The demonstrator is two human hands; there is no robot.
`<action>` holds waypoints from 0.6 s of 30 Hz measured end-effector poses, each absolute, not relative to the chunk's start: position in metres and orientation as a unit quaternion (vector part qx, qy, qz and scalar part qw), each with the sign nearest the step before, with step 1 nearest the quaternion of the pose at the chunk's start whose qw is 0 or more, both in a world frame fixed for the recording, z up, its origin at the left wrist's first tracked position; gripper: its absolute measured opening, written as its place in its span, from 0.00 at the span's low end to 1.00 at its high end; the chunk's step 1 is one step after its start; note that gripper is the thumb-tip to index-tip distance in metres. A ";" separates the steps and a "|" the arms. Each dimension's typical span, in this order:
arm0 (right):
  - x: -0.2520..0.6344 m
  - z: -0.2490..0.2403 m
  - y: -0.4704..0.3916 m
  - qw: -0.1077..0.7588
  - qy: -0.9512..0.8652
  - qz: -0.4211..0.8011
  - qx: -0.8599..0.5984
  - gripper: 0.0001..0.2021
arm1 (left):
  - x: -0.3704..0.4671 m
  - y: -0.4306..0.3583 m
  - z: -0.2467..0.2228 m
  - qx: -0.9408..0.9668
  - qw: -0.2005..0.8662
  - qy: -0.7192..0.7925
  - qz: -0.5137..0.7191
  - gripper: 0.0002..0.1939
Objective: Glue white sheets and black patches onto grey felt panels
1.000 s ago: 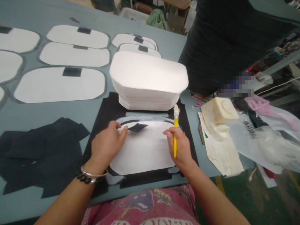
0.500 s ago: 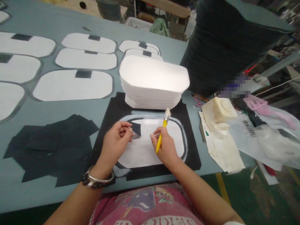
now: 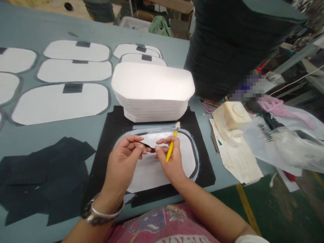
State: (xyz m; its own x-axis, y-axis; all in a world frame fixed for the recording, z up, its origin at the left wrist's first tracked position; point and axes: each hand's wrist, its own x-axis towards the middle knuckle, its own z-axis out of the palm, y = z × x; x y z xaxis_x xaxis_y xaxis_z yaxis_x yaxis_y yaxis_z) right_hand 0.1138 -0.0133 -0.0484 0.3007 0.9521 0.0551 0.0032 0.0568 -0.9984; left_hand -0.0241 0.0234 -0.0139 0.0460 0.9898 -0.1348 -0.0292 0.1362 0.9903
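My left hand (image 3: 126, 157) pinches one end of a small black fabric piece (image 3: 146, 145), seen nearly edge-on. At its other end are the thumb and fingers of my right hand (image 3: 170, 157), which also holds a yellow-handled paintbrush (image 3: 171, 148) with its pale bristles pointing up and away. Both hands are above a white rounded panel (image 3: 154, 182) with a black border. Beneath that panel lies a black sheet (image 3: 206, 168), smeared whitish around the panel. Just beyond stands a stack of white rounded panels (image 3: 152, 82).
Loose black fabric pieces (image 3: 43, 179) lie on the left of the table. White panels with black tabs (image 3: 62, 101) are spread behind them. A tall black stack (image 3: 222, 50) rises at the back right. A cream plastic container (image 3: 231, 114) and clear plastic bags (image 3: 291, 152) sit at the right.
My right hand has moved left to the black fabric piece, which was held by my left hand alone. The piece has turned edge-on. The whole view has shifted slightly.
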 end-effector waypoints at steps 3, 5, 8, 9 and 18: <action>0.127 -0.044 -0.005 0.599 -0.451 0.361 -0.555 0.14 | -0.017 0.030 -0.014 0.495 0.538 0.520 0.441 0.11; 0.136 -0.040 0.000 0.604 -0.467 0.329 -0.556 0.13 | -0.011 0.036 -0.013 0.520 0.523 0.527 0.423 0.11; 0.147 -0.036 0.003 0.602 -0.495 0.263 -0.569 0.11 | -0.005 0.044 -0.012 0.560 0.492 0.531 0.402 0.11; 0.151 -0.036 0.003 0.596 -0.507 0.242 -0.573 0.11 | -0.004 0.046 -0.013 0.572 0.481 0.534 0.395 0.11; 0.164 -0.066 -0.008 0.444 -0.579 0.242 -0.640 0.08 | -0.005 0.051 -0.050 0.639 0.434 0.580 0.261 0.13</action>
State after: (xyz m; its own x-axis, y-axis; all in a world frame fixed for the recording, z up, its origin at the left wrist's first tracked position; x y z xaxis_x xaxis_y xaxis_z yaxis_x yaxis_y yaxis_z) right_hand 0.1637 -0.0079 -0.0657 0.2123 0.9556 0.2042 0.5264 0.0642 -0.8478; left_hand -0.0046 0.0507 -0.0502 0.1921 0.9665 -0.1699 0.5145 0.0482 0.8561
